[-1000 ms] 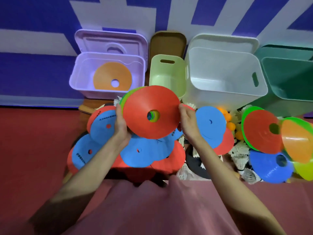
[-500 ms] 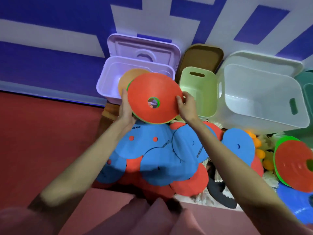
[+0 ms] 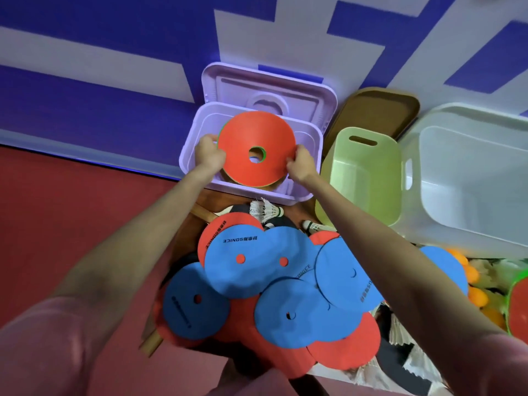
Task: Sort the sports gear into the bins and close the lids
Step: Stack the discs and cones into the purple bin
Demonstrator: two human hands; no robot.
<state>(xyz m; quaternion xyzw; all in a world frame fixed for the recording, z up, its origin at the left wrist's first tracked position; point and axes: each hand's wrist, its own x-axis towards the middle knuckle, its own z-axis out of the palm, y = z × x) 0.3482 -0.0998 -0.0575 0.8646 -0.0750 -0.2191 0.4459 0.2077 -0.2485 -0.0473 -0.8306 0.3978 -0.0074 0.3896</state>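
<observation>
A stack of disc cones (image 3: 251, 132), red on top with green edges below, hangs over the open lilac bin (image 3: 191, 150). My left hand (image 3: 208, 154) grips its left rim and my right hand (image 3: 300, 164) grips its right rim. An orange cone lies in the bin beneath, mostly hidden. The lilac lid (image 3: 303, 92) leans on the wall behind the bin. Several flat blue and red discs (image 3: 257, 270) lie piled on the floor between my arms.
A light green bin (image 3: 363, 178) with a brown lid (image 3: 377, 110) behind it stands right of the lilac bin, then a big white bin (image 3: 468, 178). Shuttlecocks (image 3: 265, 208), orange balls (image 3: 471, 287) and another red-and-green cone (image 3: 518, 307) lie on the floor at right.
Both hands have carried the cone stack forward and left, from above the floor pile to over the lilac bin. The view has followed it left.
</observation>
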